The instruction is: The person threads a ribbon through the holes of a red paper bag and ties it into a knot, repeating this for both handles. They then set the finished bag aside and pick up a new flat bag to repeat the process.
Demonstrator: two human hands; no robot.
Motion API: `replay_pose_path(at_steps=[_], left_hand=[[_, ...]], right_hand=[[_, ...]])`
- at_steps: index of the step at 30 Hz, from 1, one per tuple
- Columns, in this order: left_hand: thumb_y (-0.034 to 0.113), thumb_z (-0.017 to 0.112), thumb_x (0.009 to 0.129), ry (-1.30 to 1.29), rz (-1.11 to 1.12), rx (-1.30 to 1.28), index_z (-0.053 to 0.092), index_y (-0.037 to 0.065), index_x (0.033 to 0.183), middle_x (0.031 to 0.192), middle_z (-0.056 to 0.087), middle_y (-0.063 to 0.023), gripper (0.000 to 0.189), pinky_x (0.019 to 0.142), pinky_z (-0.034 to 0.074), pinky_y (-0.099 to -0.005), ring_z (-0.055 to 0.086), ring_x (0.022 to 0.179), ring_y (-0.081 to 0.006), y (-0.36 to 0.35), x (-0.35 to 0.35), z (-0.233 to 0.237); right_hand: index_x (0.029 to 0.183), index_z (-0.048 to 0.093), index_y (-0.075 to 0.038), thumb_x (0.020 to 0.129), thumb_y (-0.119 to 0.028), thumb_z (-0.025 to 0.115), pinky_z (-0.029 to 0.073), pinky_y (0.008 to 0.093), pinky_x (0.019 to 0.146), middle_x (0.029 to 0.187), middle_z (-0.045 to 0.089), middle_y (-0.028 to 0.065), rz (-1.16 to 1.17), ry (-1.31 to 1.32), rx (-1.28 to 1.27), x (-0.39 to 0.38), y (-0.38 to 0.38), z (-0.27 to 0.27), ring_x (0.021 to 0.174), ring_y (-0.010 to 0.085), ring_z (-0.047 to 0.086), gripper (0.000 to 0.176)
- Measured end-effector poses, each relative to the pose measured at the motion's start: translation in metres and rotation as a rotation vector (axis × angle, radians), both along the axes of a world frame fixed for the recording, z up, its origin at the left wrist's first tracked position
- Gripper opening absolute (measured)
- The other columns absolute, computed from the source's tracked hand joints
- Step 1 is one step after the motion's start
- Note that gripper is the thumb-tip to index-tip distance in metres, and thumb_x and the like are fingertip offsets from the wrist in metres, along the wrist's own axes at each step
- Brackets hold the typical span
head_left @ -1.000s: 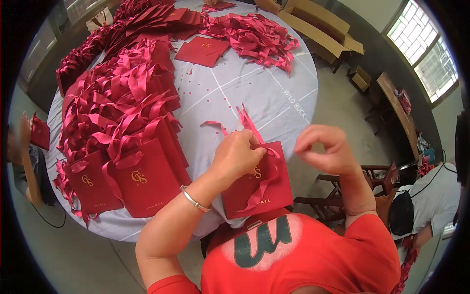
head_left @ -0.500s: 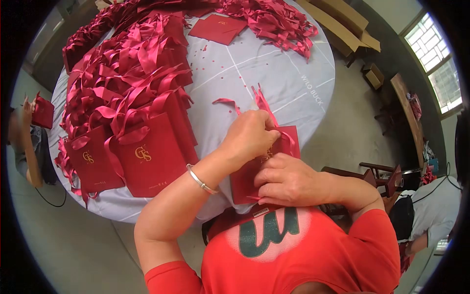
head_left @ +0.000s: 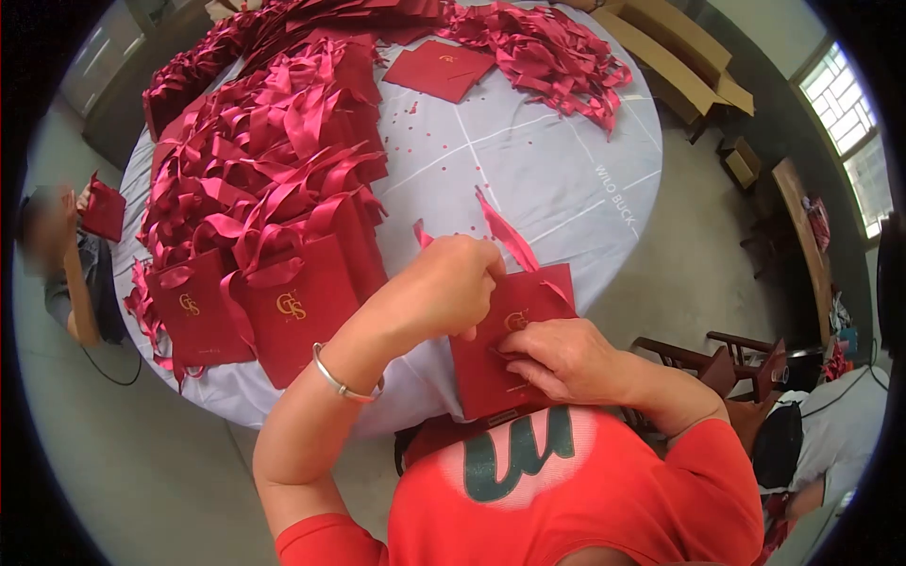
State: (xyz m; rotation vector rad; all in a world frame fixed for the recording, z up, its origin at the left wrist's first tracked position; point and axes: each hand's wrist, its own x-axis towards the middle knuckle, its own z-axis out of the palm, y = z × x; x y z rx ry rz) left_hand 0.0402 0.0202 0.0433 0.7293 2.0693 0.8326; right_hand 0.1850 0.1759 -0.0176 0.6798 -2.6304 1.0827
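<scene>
A dark red paper gift bag (head_left: 486, 368) with a gold logo lies flat at the table's near edge, in front of my chest. My left hand (head_left: 458, 283), with a silver bangle at the wrist, is curled closed over the bag's upper left edge; what its fingers pinch is hidden. A red satin ribbon (head_left: 510, 236) sticks out past the bag's top, and a shorter end shows beyond my left knuckles. My right hand (head_left: 566, 358) rests on the bag's front below the logo, fingertips bent together; whatever lies between them is too small to tell.
Rows of finished-looking red bags with ribbon handles (head_left: 302, 311) stand along the table's left side. Flat red bags (head_left: 439, 71) and a heap of ribbons (head_left: 557, 66) lie at the back. Small red bits dot the grey cloth (head_left: 566, 208). Another person (head_left: 71, 274) sits left; cardboard boxes (head_left: 670, 57) stand right.
My left hand has moved left and down from the bag's top middle to its left edge. My right hand has shifted slightly up over the bag's front, and more of the logo shows.
</scene>
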Motion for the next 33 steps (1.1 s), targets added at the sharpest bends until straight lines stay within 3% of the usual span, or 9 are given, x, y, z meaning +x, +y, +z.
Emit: replay_pose_path(at_steps=[3, 5, 9, 15, 22, 24, 33], left_hand=[[-0.003, 0.050, 0.090, 0.029, -0.029, 0.140, 0.063, -0.006, 0.106, 0.079, 0.068, -0.0127, 0.021, 0.048, 0.049, -0.0282, 0.065, 0.052, -0.0142, -0.015, 0.001, -0.007], [-0.005, 0.050, 0.089, -0.181, 0.056, 0.425, 0.062, -0.006, 0.104, 0.086, 0.069, -0.0114, 0.019, 0.048, 0.048, -0.0268, 0.063, 0.052, -0.0116, -0.020, 0.001, -0.017], [-0.005, 0.051, 0.089, -0.253, 0.102, 0.344, 0.062, -0.005, 0.102, 0.084, 0.068, -0.0081, 0.017, 0.049, 0.047, -0.0252, 0.062, 0.053, -0.0096, -0.021, -0.007, -0.027], [-0.003, 0.050, 0.089, -0.088, -0.075, 0.211, 0.063, -0.004, 0.104, 0.074, 0.066, -0.0055, 0.020, 0.048, 0.045, -0.0237, 0.062, 0.053, -0.0103, -0.030, -0.016, -0.033], [-0.001, 0.048, 0.094, -0.401, -0.151, 0.175, 0.063, -0.004, 0.115, 0.077, 0.067, -0.0052, 0.026, 0.053, 0.051, -0.0246, 0.065, 0.057, -0.0125, -0.046, -0.028, -0.030], [0.001, 0.048, 0.095, -0.554, -0.012, 0.173, 0.060, -0.006, 0.114, 0.079, 0.066, -0.0049, 0.023, 0.052, 0.050, -0.0232, 0.066, 0.060, -0.0121, -0.044, -0.025, -0.036], [0.003, 0.048, 0.097, -0.568, -0.029, 0.213, 0.060, -0.005, 0.106, 0.079, 0.064, -0.0046, 0.017, 0.051, 0.049, -0.0234, 0.067, 0.061, -0.0117, -0.040, -0.027, -0.044]], right_hand=[[0.093, 0.064, -0.006, 0.080, -0.010, 0.072, 0.050, 0.0379, 0.058, 0.079, 0.063, 0.0097, 0.016, -0.034, 0.020, -0.002, 0.002, -0.002, 0.069, 0.0288, 0.064, 0.016], [0.092, 0.064, -0.006, 0.081, -0.009, 0.072, 0.050, 0.0374, 0.058, 0.080, 0.064, 0.0095, 0.012, -0.069, -0.009, -0.004, 0.003, 0.000, 0.070, 0.0284, 0.064, 0.014], [0.091, 0.066, -0.004, 0.082, -0.009, 0.071, 0.051, 0.0359, 0.058, 0.082, 0.066, 0.0094, -0.024, -0.128, -0.074, -0.007, 0.001, 0.006, 0.071, 0.0279, 0.065, 0.012], [0.093, 0.067, -0.003, 0.084, -0.008, 0.070, 0.051, 0.0331, 0.059, 0.081, 0.067, 0.0104, -0.144, -0.283, -0.176, -0.011, 0.001, 0.007, 0.068, 0.0250, 0.066, 0.011], [0.093, 0.068, -0.001, 0.082, -0.005, 0.071, 0.051, 0.0301, 0.060, 0.082, 0.068, 0.0105, -0.195, -0.346, -0.272, -0.013, 0.000, 0.011, 0.068, 0.0223, 0.066, 0.012], [0.092, 0.068, 0.000, 0.081, -0.004, 0.074, 0.051, 0.0290, 0.060, 0.081, 0.068, 0.0104, -0.194, -0.314, -0.259, -0.014, 0.001, 0.011, 0.067, 0.0211, 0.065, 0.014], [0.088, 0.067, -0.002, 0.072, 0.001, 0.079, 0.051, 0.0319, 0.057, 0.080, 0.066, 0.0115, -0.175, 0.017, -0.121, -0.022, -0.004, 0.017, 0.065, 0.0236, 0.064, 0.020]])
